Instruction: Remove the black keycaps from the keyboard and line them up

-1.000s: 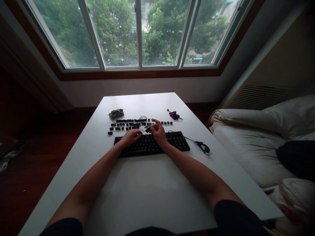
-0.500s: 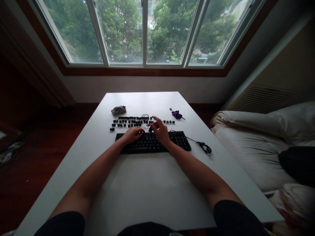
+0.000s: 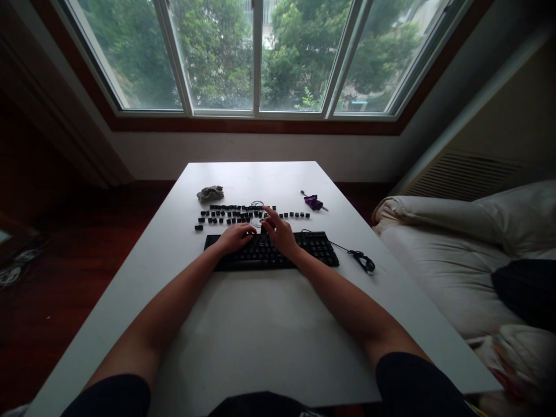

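A black keyboard (image 3: pixel 243 262) lies on the white table in front of me. My left hand (image 3: pixel 236 237) rests over its upper left part, fingers slightly bent and apart, with nothing seen in them. Above the keyboard's middle, my right hand (image 3: pixel 278 233) pinches a small black keycap (image 3: pixel 263 229) between thumb and fingers; much of it is hidden. Beyond both hands, loose black keycaps (image 3: pixel 234 220) lie in uneven rows. Among them is a thin, pale ring-shaped item (image 3: pixel 256 222), partly covered by the right hand.
A grey crumpled cloth (image 3: pixel 210 194) lies at the table's back left. Toward the back right is a purple cloth bundle (image 3: pixel 313 202) with a thin stick. The keyboard's coiled cable (image 3: pixel 362 262) sits at the right. A pale sofa (image 3: pixel 443 255) stands beside the white table (image 3: pixel 269 324).
My right hand has moved slightly left, with the small black keycap still in its pinch. My left hand stays over the keyboard. The view has shifted a little.
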A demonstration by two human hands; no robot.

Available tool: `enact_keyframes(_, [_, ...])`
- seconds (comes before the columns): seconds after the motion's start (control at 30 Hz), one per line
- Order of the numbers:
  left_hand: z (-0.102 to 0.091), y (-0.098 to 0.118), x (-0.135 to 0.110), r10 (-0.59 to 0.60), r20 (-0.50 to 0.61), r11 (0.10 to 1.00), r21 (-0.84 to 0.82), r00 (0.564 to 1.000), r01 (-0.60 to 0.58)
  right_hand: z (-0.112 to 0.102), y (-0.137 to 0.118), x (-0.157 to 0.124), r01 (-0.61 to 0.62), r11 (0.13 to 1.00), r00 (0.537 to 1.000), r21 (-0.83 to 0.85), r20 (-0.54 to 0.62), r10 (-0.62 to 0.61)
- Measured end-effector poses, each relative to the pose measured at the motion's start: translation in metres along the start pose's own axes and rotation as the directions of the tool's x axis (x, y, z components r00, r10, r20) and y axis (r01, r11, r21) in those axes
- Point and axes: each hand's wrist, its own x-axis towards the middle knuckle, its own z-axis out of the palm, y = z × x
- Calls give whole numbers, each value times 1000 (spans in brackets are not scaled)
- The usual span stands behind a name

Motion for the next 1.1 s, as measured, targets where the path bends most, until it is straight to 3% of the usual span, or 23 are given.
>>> enact_keyframes(0.33, [1,-2,0,4,-11,1000,17,1000,-4,4,-6,-6,17,990,988,142,149,-38])
enact_keyframes(0.5, [1,-3,0,-12,-3,1000,-8,1000,12,2,-9,-14,18,990,990,138,135,-37])
enact_keyframes(0.67, [0,-1,0,-15,0,999,-29,1000,15,-3,-4,-9,-50,994,994,98,98,40])
enact_keyframes(0.9, [-2,1,0,-22,12,1000,-14,1000,22,-3,7,-5,-189,964,979,186,105,172])
enact_keyframes(1.1, [-3,2,0,-29,13,999,-16,1000,29,-6,12,-4,-266,939,963,216,17,268])
